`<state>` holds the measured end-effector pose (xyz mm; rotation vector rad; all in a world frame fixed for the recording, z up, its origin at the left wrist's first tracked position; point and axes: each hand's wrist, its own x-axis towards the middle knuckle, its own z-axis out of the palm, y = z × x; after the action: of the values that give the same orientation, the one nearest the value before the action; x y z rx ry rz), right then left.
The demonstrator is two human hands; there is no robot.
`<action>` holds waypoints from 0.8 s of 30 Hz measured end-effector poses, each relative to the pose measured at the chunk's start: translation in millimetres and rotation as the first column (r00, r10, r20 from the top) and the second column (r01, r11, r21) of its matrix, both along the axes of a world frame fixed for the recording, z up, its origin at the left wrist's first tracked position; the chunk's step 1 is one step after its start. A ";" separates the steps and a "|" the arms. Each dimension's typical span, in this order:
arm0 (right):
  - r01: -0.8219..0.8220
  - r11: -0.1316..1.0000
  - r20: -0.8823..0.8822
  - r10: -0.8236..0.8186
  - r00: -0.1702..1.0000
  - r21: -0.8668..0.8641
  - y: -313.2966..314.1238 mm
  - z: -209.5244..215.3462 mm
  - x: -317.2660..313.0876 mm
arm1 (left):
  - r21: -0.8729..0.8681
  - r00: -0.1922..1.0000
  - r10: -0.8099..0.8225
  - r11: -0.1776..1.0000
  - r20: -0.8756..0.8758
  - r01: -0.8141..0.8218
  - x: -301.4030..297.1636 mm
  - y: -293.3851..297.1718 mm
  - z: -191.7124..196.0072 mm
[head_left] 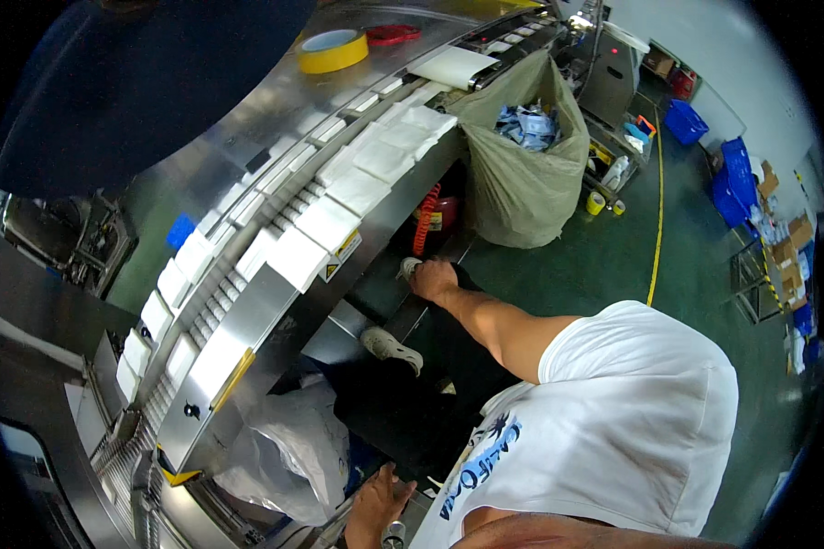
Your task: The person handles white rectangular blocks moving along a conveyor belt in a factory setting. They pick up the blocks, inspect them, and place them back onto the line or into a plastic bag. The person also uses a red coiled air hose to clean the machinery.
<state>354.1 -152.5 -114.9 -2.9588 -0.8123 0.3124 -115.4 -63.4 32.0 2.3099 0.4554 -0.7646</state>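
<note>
1. Steel conveyor [275,302] runs from upper right to lower left of the frame, carrying white packets [357,188].
2. Right hand [430,276], centre of the frame, reaches under the conveyor; fingers curl on a small pale object [409,266], grip unclear.
3. Left hand [374,503], bottom centre, rests half open beside a metal cylinder [394,533] and a white bag [293,453].
4. Green sack [522,183], upper right.
5. Yellow tape roll [334,50], top centre.
</note>
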 end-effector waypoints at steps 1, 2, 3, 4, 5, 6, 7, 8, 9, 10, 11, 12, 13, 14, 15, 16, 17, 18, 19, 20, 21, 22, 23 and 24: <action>-0.019 0.998 0.003 0.020 1.000 -0.059 0.3 1.0 -0.4 | 0.009 1.000 -0.011 1.000 0.022 0.011 -0.8 -0.5 1.1; -0.012 1.000 0.002 0.012 1.000 -0.010 0.3 1.7 -0.8 | 0.012 1.000 -0.011 1.000 0.025 0.011 -0.8 -0.7 1.8; -0.001 1.000 -0.022 0.001 1.000 -0.007 0.5 2.1 -0.9 | 0.017 1.000 -0.009 1.000 0.028 0.009 -1.5 -1.3 3.2; 0.006 1.000 -0.028 -0.006 1.000 -0.009 0.5 2.2 -1.4 | 0.026 0.999 -0.008 1.000 0.040 0.007 -2.0 -1.8 4.6; 0.003 1.000 -0.022 -0.002 1.000 0.010 0.5 2.3 -1.4 | 0.035 0.999 -0.009 0.999 0.053 0.007 -1.5 -2.1 5.4; -0.015 1.000 -0.007 0.015 1.000 0.014 0.8 2.1 -1.6 | 0.043 0.998 -0.013 0.999 0.065 0.010 -1.5 -2.6 6.6; -0.040 0.999 0.021 0.040 0.999 0.006 0.6 2.1 -1.3 | 0.030 0.997 0.008 0.999 0.080 -0.011 -1.9 -2.9 7.9; -0.056 0.998 0.043 0.058 0.997 -0.035 1.1 1.8 -1.4 | 0.017 0.995 0.026 0.999 0.097 -0.028 -1.6 -3.0 8.9; -0.013 1.000 -0.001 0.013 1.000 -0.028 1.2 1.9 -0.9 | 0.004 0.993 0.042 0.999 0.108 -0.043 -1.1 -2.9 9.6; -0.009 1.000 -0.005 0.009 1.000 0.002 1.5 2.0 -1.1 | -0.001 0.995 0.038 0.999 0.097 -0.038 -0.5 -2.6 10.2; 0.002 1.000 -0.001 -0.002 1.000 0.027 1.7 2.2 -1.0 | -0.005 0.996 0.034 0.999 0.079 -0.034 0.1 -2.1 10.7; 0.019 1.000 -0.014 -0.019 1.000 0.019 1.9 2.6 -1.3 | -0.010 0.998 0.036 0.999 0.057 -0.036 0.5 -1.7 11.4; 0.019 0.998 -0.013 -0.019 1.000 0.055 2.2 3.1 -1.4 | -0.005 0.998 0.026 1.000 0.053 -0.026 0.8 -1.6 12.1; 0.026 0.998 -0.029 -0.024 0.999 0.057 2.4 3.7 -1.6 | 0.000 0.999 0.022 1.000 0.045 -0.022 1.1 -1.4 12.5; 0.041 0.999 -0.044 -0.039 0.998 0.034 2.8 4.2 -2.1 | 0.002 0.999 0.021 1.000 0.037 -0.021 1.0 -1.5 13.2; 0.026 0.998 -0.040 -0.024 0.999 0.055 3.1 4.7 -2.4 | 0.004 0.999 0.025 1.000 0.036 -0.025 0.7 -1.5 13.8; 0.022 0.999 -0.034 -0.020 0.999 0.050 3.6 5.0 -2.6 | 0.003 0.999 0.031 1.000 0.036 -0.031 0.2 -1.6 14.3; 0.023 0.999 -0.022 -0.022 1.000 0.033 4.0 5.2 -2.7 | 0.002 0.999 0.036 0.999 0.037 -0.036 -0.1 -1.9 14.4; 0.023 0.999 -0.016 -0.022 1.000 0.035 4.6 4.9 -2.8 | 0.004 0.999 0.039 0.999 0.028 -0.040 -0.4 -2.0 14.3; 0.029 0.999 -0.005 -0.029 1.000 0.025 5.1 4.3 -2.7 | 0.005 0.999 0.041 0.999 0.019 -0.041 -0.4 -2.1 13.9; 0.043 0.999 0.004 -0.043 0.999 0.000 5.5 3.5 -2.4 | 0.006 0.999 0.042 0.999 0.011 -0.042 -0.5 -2.3 13.3; 0.029 1.000 0.005 -0.029 1.000 0.010 5.8 2.3 -2.0 | 0.008 0.999 0.042 0.999 0.009 -0.042 -0.3 -2.4 12.7; 0.022 1.000 0.003 -0.022 1.000 0.005 6.0 1.0 -1.4 | 0.010 0.999 0.041 0.999 0.007 -0.041 0.2 -2.4 12.2; 0.024 0.999 0.003 -0.024 1.000 -0.025 6.0 -0.4 -0.9 | 0.009 0.999 0.039 0.999 0.002 -0.039 0.7 -2.4 11.8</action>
<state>353.2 -146.5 -115.3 -2.9902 -0.7782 0.3196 -114.6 -65.8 43.8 2.3028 0.5023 -0.7425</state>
